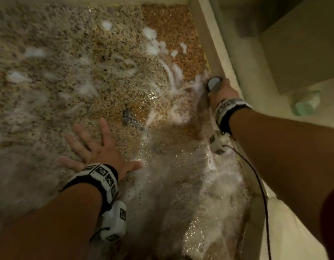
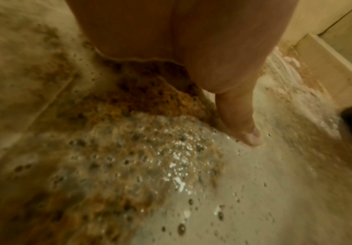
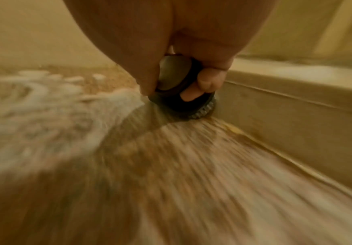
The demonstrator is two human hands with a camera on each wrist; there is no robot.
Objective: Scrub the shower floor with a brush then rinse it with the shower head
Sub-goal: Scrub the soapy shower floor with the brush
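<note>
The shower floor is speckled pebble, wet and streaked with white foam. My right hand grips a round black scrub brush with a grey top, pressed onto the floor right beside the cream curb. In the right wrist view the fingers curl round the brush, its bristles on the floor against the curb wall. My left hand lies flat with fingers spread on the wet floor. In the left wrist view its thumb touches the foamy floor. No shower head is in view.
Soapy, bubbly water pools at the near right of the floor. A cream curb runs along the right side, with pale tiles and a blurred pale green bottle beyond it. A dark cable trails from my right wrist.
</note>
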